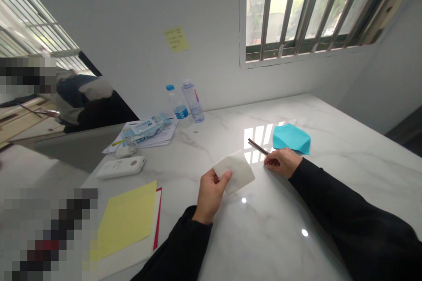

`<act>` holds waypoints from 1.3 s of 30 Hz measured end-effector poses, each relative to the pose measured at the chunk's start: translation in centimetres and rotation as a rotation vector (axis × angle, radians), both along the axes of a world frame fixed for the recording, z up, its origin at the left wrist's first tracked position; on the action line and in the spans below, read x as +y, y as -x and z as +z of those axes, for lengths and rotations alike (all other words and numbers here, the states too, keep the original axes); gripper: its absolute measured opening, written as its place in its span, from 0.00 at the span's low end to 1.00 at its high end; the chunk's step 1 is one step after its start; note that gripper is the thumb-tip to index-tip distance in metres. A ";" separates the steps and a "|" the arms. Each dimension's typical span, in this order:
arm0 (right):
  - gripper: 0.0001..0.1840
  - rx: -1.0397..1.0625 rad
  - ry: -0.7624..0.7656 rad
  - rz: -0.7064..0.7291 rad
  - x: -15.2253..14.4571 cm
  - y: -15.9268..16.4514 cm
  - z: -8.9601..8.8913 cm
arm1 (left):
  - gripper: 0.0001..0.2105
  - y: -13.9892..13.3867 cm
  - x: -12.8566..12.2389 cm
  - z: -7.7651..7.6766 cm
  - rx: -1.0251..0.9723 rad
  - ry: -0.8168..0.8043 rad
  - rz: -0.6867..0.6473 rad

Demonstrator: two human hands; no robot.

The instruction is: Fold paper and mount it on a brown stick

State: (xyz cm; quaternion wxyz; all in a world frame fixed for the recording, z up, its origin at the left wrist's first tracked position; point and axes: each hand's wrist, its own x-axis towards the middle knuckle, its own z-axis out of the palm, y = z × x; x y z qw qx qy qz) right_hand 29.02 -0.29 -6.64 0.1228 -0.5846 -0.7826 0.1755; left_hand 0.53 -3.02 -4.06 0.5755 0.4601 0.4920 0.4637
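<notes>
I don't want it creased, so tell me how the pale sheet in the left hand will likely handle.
The pale sheet is probably light, since the left hand pinches it at one side only. It may be fairly stiff: its free part shows no obvious droop. Looking thin, it could bend or crease under a hard squeeze.

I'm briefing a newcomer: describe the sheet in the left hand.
Start at the white marbled tabletop, then find the left hand. Under its thumb is the small off-white sheet, set apart from the turquoise sheet and yellow sheet by its pale colour and being held.
</notes>
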 end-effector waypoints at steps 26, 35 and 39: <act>0.08 -0.034 -0.055 -0.087 -0.2 0.6 -1.0 | 0.24 0.2 0.6 -1.0 -0.044 0.019 0.026; 0.02 0.007 -0.038 -0.079 -0.2 0.8 -1.0 | 0.23 0.1 0.4 -0.9 -0.076 0.080 0.017; 0.07 0.033 0.001 -0.016 -0.1 0.2 -0.6 | 0.23 0.0 0.3 -0.7 -0.102 0.109 0.011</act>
